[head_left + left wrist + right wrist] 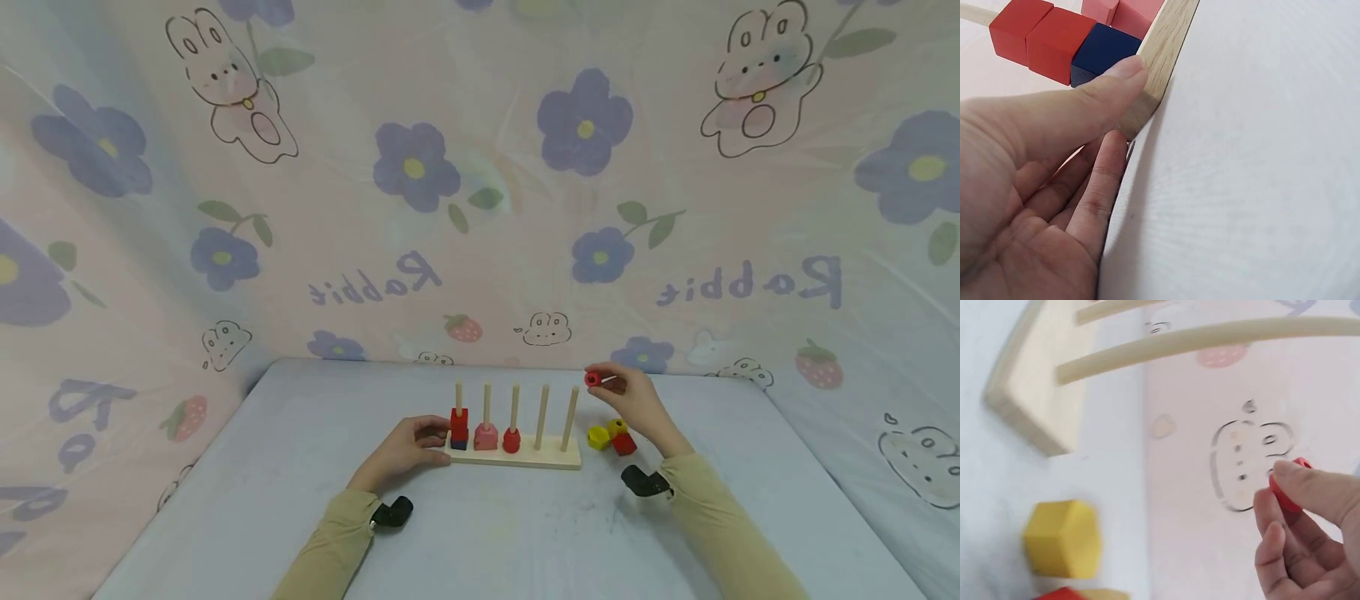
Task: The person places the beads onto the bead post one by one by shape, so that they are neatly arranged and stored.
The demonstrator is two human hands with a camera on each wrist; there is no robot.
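My left hand (408, 450) grips the left end of a wooden peg stand (517, 458). In the left wrist view the thumb lies along the base's corner, next to a dark blue block (1105, 50). Two red cubes (1060, 44) share that block's peg. Pink blocks (486, 437) sit on the second peg and red beads (512, 440) on the third; the two rightmost pegs are bare. Raised beyond the stand's right end, my right hand (637, 404) pinches a small red bead (593, 379) with a hole between thumb and fingers.
Right of the stand lie a yellow hexagonal block (597, 438), another yellow piece (617, 427) and a red block (624, 444), close together on the white table (495, 533). A patterned curtain (495, 250) hangs behind the table's far edge.
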